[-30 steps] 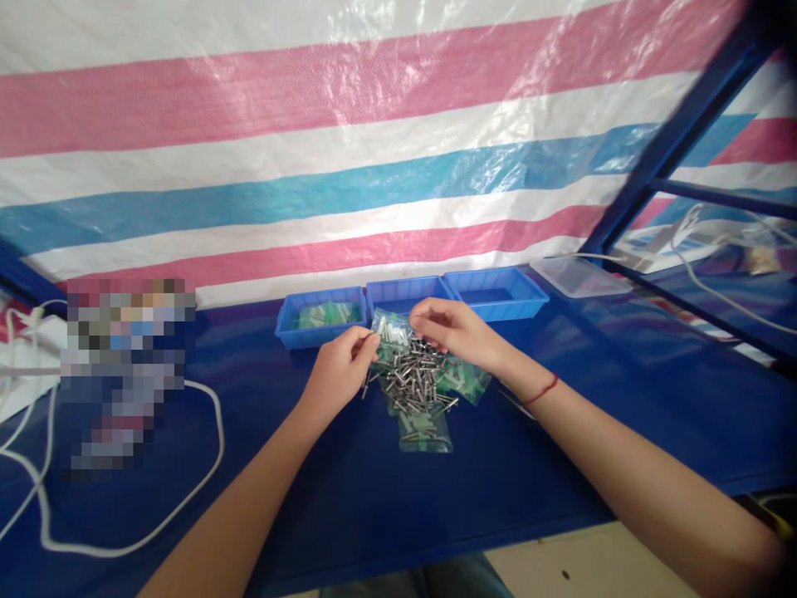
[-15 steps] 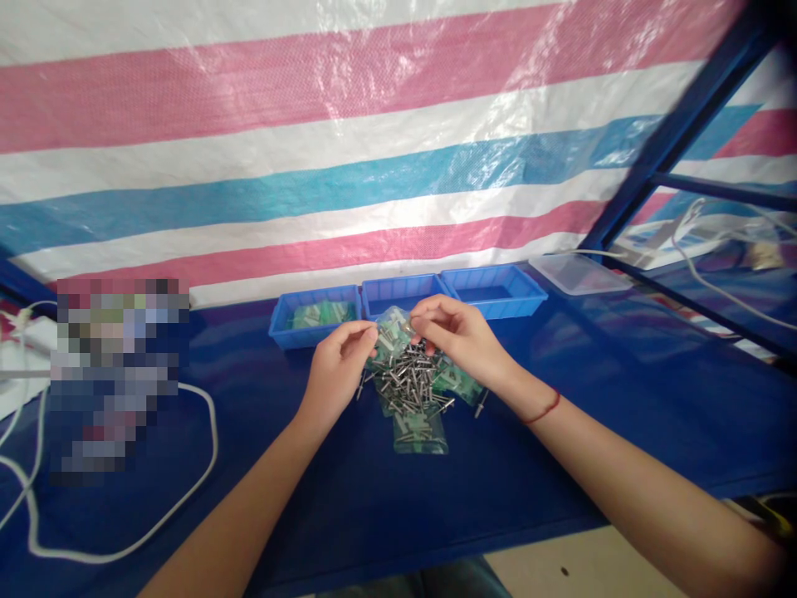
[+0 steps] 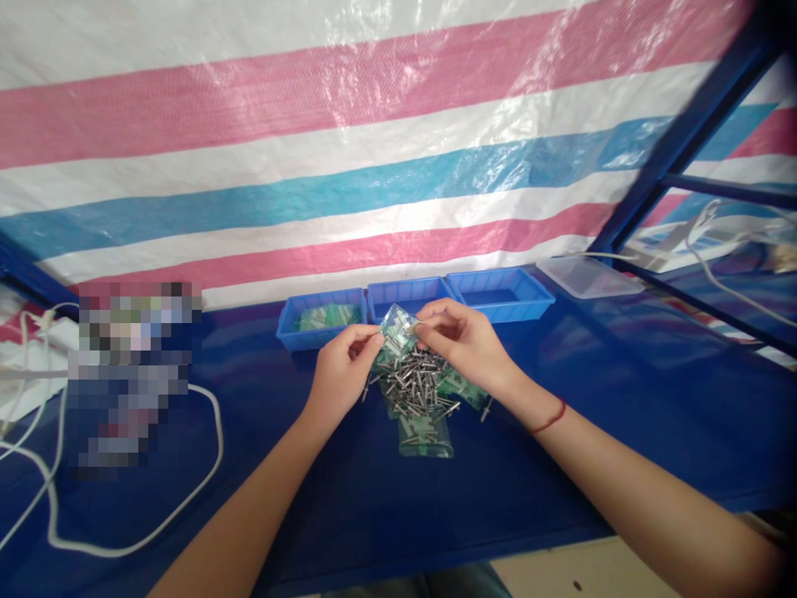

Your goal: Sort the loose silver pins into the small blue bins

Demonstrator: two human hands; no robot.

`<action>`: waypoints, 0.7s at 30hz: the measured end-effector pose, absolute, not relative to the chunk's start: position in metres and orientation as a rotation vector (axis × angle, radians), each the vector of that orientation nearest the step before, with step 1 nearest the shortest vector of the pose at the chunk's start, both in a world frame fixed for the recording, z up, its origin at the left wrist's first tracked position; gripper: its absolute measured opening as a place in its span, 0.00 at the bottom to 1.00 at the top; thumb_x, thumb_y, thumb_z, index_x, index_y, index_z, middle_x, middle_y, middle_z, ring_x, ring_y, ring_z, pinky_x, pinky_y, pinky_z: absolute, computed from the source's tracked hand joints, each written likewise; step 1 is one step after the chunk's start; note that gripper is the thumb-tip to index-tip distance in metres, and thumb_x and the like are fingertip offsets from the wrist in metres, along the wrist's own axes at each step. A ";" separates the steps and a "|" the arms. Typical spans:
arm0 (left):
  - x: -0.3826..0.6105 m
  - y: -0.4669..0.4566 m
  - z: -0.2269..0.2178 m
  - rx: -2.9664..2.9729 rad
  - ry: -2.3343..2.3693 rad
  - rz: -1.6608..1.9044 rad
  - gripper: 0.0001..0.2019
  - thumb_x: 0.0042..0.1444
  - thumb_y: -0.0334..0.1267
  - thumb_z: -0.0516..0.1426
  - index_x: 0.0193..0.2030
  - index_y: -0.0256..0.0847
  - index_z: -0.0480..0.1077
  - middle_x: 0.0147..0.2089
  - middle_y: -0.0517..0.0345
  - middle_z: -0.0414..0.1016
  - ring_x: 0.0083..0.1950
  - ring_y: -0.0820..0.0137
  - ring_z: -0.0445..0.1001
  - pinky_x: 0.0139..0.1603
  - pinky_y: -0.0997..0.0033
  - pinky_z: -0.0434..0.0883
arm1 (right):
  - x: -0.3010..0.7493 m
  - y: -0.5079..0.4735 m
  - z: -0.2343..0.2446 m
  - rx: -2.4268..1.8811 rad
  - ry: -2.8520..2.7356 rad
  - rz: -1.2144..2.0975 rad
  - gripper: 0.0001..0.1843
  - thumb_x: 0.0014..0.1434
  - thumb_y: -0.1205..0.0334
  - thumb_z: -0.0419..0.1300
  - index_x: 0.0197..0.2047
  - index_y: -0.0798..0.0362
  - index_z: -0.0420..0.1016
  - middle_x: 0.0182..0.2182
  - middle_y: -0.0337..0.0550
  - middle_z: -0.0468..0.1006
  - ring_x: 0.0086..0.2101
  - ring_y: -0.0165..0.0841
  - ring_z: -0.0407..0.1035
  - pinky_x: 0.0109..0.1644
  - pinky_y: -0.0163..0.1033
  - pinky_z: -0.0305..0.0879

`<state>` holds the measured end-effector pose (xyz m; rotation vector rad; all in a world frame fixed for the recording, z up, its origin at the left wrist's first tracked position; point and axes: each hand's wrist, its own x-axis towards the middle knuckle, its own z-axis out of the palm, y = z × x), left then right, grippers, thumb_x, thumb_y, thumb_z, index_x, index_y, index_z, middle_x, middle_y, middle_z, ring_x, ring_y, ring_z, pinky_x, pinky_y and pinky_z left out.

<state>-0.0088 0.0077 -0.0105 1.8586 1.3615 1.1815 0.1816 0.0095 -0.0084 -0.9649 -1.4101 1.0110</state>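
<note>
1. Two hands of mine meet over the blue table (image 3: pixel 374 519): my left hand (image 3: pixel 344 370) pinches the near-left edge of a small clear bag (image 3: pixel 397 325) between thumb and fingers.
2. My right hand (image 3: pixel 466 339) has thumb and fingertips closed on the bag's right edge; I cannot tell whether they also grip a loose piece.
3. That bag, with pale pieces showing inside, is just above a heap of metal pins (image 3: pixel 414 386).
4. One filled bag (image 3: pixel 427 440) sticks out from the heap's near side, and greenish bags (image 3: pixel 462 382) lie at its right, beneath my right hand.
5. Behind my hands stand three blue bins in a row; the left bin (image 3: pixel 320 339) holds more greenish bags.
</note>
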 end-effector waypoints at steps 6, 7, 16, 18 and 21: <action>-0.042 0.027 0.009 1.931 1.659 1.444 0.12 0.57 0.44 0.56 0.43 0.40 0.73 0.39 0.54 0.79 0.39 0.67 0.75 0.44 0.69 0.69 | 0.186 0.010 -0.005 -1.003 -1.388 0.909 0.10 0.54 0.58 0.59 0.39 0.53 0.67 0.28 0.39 0.76 0.25 0.28 0.68 0.28 0.36 0.63; -0.052 0.032 0.010 1.874 1.733 1.552 0.13 0.57 0.44 0.56 0.44 0.39 0.72 0.39 0.54 0.79 0.39 0.67 0.76 0.43 0.69 0.69 | 0.187 0.010 -0.005 -1.004 -1.380 0.895 0.10 0.55 0.58 0.58 0.39 0.53 0.67 0.28 0.39 0.75 0.24 0.27 0.67 0.28 0.36 0.62; -0.094 0.053 0.007 1.980 2.344 1.045 0.12 0.57 0.43 0.54 0.43 0.44 0.75 0.40 0.51 0.80 0.46 0.54 0.73 0.47 0.53 0.65 | 0.187 0.007 -0.003 -1.014 -1.445 0.849 0.09 0.55 0.60 0.56 0.40 0.51 0.67 0.28 0.37 0.72 0.23 0.27 0.65 0.28 0.36 0.62; -0.089 0.049 0.008 2.096 2.403 0.902 0.13 0.58 0.43 0.52 0.43 0.44 0.76 0.41 0.48 0.79 0.48 0.49 0.70 0.47 0.47 0.64 | 0.188 0.006 -0.002 -1.017 -1.449 0.837 0.08 0.55 0.60 0.56 0.40 0.52 0.67 0.28 0.38 0.72 0.23 0.27 0.65 0.28 0.36 0.62; -0.084 0.044 0.009 2.212 2.464 0.836 0.14 0.58 0.44 0.52 0.39 0.42 0.78 0.45 0.43 0.76 0.50 0.45 0.66 0.44 0.44 0.64 | 0.189 0.007 -0.002 -1.006 -1.451 0.830 0.08 0.55 0.61 0.56 0.40 0.52 0.67 0.28 0.38 0.72 0.23 0.27 0.64 0.28 0.37 0.62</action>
